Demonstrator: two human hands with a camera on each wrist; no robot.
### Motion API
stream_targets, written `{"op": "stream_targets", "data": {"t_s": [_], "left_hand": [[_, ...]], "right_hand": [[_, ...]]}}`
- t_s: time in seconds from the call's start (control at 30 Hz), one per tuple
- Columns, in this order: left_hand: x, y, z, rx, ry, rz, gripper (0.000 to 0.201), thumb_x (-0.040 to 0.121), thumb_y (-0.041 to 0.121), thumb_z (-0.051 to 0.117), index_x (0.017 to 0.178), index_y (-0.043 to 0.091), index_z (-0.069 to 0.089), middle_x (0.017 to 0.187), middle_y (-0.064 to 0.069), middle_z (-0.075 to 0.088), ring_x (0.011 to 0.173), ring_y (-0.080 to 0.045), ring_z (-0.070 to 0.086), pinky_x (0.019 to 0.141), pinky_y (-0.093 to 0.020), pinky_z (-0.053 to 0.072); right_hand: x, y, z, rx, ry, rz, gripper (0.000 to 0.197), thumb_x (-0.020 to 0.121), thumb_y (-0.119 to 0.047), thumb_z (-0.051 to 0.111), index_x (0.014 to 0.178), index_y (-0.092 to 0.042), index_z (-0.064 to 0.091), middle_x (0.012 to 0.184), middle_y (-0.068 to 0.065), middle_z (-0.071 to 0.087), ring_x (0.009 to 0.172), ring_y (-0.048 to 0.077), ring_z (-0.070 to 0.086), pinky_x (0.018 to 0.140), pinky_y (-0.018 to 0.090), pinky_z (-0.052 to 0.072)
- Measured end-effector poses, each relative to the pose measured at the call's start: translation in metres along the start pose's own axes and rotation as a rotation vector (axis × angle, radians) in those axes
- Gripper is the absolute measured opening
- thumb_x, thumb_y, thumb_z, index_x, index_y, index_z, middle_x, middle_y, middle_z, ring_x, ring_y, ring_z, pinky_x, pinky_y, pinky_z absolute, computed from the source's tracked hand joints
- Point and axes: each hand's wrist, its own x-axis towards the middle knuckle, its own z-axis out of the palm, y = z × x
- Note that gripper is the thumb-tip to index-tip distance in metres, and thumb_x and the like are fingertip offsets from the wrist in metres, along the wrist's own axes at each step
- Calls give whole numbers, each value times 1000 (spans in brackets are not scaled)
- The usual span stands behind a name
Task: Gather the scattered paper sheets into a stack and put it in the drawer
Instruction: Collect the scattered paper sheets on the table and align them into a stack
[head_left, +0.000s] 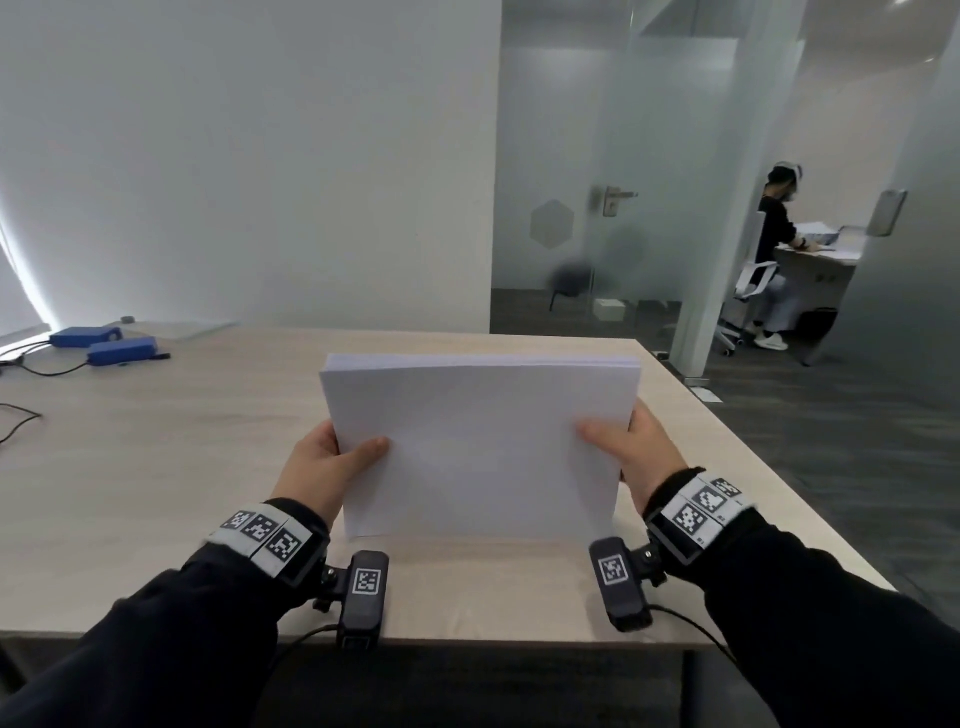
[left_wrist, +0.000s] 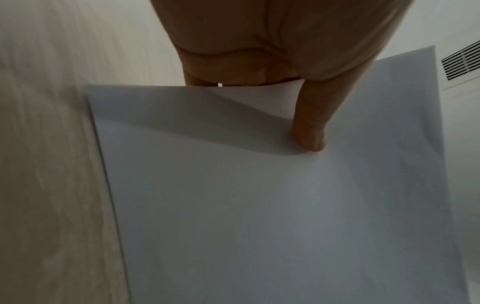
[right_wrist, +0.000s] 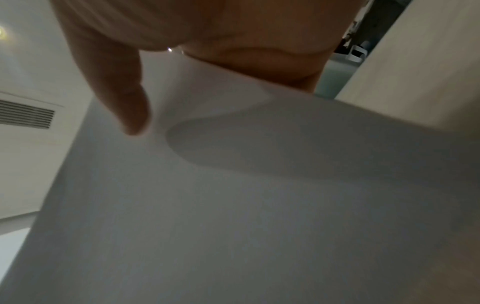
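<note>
A thick stack of white paper sheets (head_left: 478, 447) stands on its long edge on the light wooden table (head_left: 182, 441), tilted toward me. My left hand (head_left: 332, 462) grips its left side, thumb on the front face and fingers behind. My right hand (head_left: 631, 447) grips the right side the same way. In the left wrist view the thumb presses on the paper stack (left_wrist: 259, 205). The right wrist view shows my thumb lying on the front sheet of the paper stack (right_wrist: 233, 205). No drawer is in view.
Two blue boxes (head_left: 104, 343) with black cables lie at the table's far left. A white wall stands behind the table. To the right are a frosted glass door (head_left: 597, 208) and grey carpet, where a seated person (head_left: 779, 244) works at another desk.
</note>
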Motion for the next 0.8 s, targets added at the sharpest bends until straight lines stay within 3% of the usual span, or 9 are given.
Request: {"op": "stream_targets", "data": {"t_s": [0.07,0.27,0.5,0.6,0.67,0.73,0.8], "left_hand": [[1,0,4,13,6,21,58,51,40,85,104,20,71,104,-6,77,97,-32,72,94,-55,54],[7,18,16,-11,5,109,37,66,22,79,102,20,70,100,-3,77,92,-26,73,87,-44,56],[-2,-2,10,-10,-26,32,64,51,36,82,111,18,67,109,-9,75,104,-35,69,91,-50,54],[-7,-8,15,-3,-8,33,47,62,32,81,106,22,70,102,-3,77,99,-30,71,85,-44,55],[-7,-5,20,-14,23,52,30,73,21,77,102,23,69,96,1,78,93,-28,71,79,-39,55],[-4,2,23,-37,32,75,28,73,20,74,101,23,70,96,-1,77,90,-28,71,79,-40,56],[-1,5,22,-48,32,82,30,71,19,73,100,21,71,97,-3,77,89,-27,72,82,-41,56]], "right_hand": [[-5,10,-2,-26,-32,54,50,63,-9,71,112,-9,61,105,13,71,91,25,69,71,34,58],[7,11,1,-30,92,50,37,59,-10,69,95,-13,66,97,12,73,88,30,68,84,48,55],[-8,22,0,23,123,73,37,67,-9,76,102,-14,64,97,9,74,86,28,70,75,41,56],[-12,32,2,13,164,121,38,64,-15,75,101,-15,66,98,10,75,91,35,71,81,48,57],[-10,31,4,-7,184,112,30,73,-10,76,100,-15,65,99,10,74,93,35,70,84,49,57],[-6,26,4,-7,192,101,24,81,-3,72,101,-14,64,102,12,73,94,34,69,85,48,56],[-4,22,3,1,183,89,27,79,-3,73,103,-13,64,103,13,73,92,33,70,84,47,56]]}}
